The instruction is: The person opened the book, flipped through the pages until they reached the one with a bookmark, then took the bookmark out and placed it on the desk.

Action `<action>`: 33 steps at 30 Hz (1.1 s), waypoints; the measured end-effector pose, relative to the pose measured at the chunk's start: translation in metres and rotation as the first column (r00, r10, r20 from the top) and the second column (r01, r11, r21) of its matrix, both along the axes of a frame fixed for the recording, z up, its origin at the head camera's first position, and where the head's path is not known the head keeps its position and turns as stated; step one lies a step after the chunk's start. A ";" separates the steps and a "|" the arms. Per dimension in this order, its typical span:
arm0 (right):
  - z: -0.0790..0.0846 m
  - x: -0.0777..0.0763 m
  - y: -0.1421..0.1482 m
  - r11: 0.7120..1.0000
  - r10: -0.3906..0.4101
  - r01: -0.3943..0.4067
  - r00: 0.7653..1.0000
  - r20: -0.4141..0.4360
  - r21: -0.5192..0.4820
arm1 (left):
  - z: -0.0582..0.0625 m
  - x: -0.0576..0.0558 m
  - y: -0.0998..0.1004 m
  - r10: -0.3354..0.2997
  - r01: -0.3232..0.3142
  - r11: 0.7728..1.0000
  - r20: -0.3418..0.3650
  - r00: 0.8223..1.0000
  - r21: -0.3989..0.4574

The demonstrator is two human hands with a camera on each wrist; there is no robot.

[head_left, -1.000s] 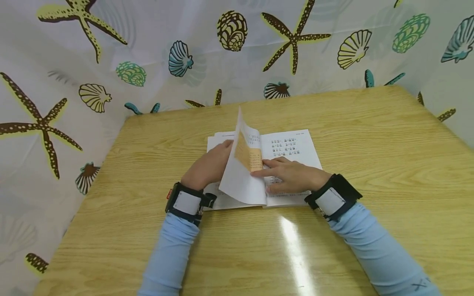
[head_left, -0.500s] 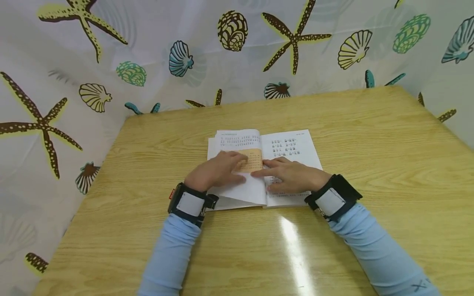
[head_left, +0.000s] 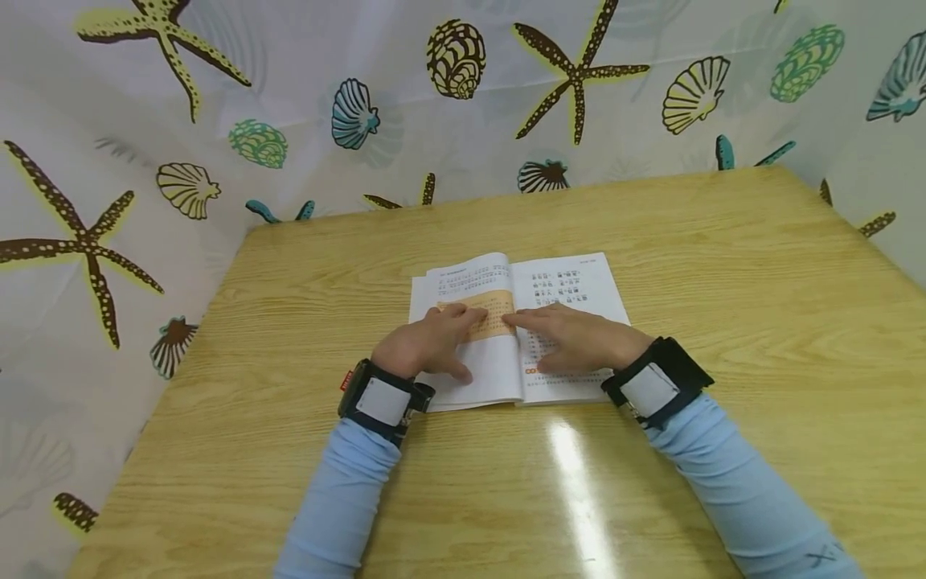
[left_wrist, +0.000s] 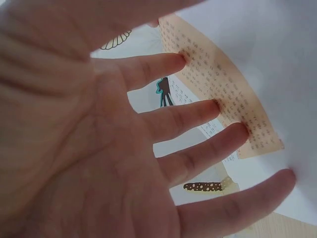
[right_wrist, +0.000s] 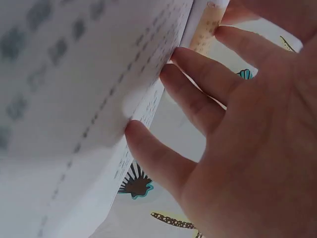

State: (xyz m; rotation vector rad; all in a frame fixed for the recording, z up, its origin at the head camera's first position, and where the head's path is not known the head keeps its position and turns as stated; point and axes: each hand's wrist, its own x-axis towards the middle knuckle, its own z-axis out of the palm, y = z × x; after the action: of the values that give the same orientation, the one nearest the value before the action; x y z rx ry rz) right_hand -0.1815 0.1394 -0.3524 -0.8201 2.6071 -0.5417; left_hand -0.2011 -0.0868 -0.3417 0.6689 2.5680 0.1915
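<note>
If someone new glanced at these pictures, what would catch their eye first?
Probably the starfish and shells printed on the white cloth behind the table. Next, the open book on that table, touched by the left hand and right hand, with an orange panel on its left page.

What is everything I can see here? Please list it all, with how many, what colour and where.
Open book: one, white with dark print, on the table
Printed panel: one, light orange, on the left page
Table: one, light wood-grain brown, under the book
Light streak: one, white, on the table's near part
Patterned cloth: at least one, white, behind the table and at its sides
Starfish prints: several, mostly brown and yellow, on the cloth
Shell prints: many, brown, yellow, teal, green, on the cloth
Wristbands: two, black with white patches, one per wrist
Red tag: one, red, at the left wristband
Sleeves: two, light blue, on the forearms
Left grip: one, bare, on the left page
Right grip: one, bare, on the right page
</note>
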 end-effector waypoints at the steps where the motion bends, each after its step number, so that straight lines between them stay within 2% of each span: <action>1: 0.000 0.000 0.002 1.000 -0.015 0.015 1.000 0.004 0.009 | 0.000 0.000 0.001 0.001 -0.001 1.000 -0.001 1.000 -0.003; 7: 0.004 -0.005 0.018 0.988 -0.106 0.108 0.994 -0.025 0.107 | -0.002 0.000 0.003 0.013 -0.013 1.000 -0.001 1.000 -0.012; 11: 0.004 -0.012 0.036 0.981 -0.145 0.150 0.988 -0.045 0.124 | -0.001 0.002 0.003 0.011 -0.011 1.000 -0.005 1.000 -0.008; 20: 0.002 -0.020 0.066 0.962 -0.258 0.254 0.966 0.029 0.100 | -0.001 0.001 0.004 0.003 -0.003 1.000 -0.005 1.000 -0.008; 26: 0.002 -0.019 0.080 0.964 -0.266 0.265 0.962 0.063 0.031 | -0.002 0.001 0.004 0.003 -0.003 1.000 -0.002 1.000 -0.005; 33: 0.001 -0.021 0.080 0.960 -0.277 0.274 0.959 0.059 0.060 | -0.001 0.003 0.005 0.003 -0.004 1.000 -0.009 1.000 -0.007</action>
State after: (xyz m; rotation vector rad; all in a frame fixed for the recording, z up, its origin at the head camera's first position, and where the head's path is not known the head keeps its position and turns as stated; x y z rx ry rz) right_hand -0.2023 0.2195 -0.3509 -0.4156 2.6769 -0.5629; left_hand -0.1983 -0.0819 -0.3423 0.6642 2.5777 0.1802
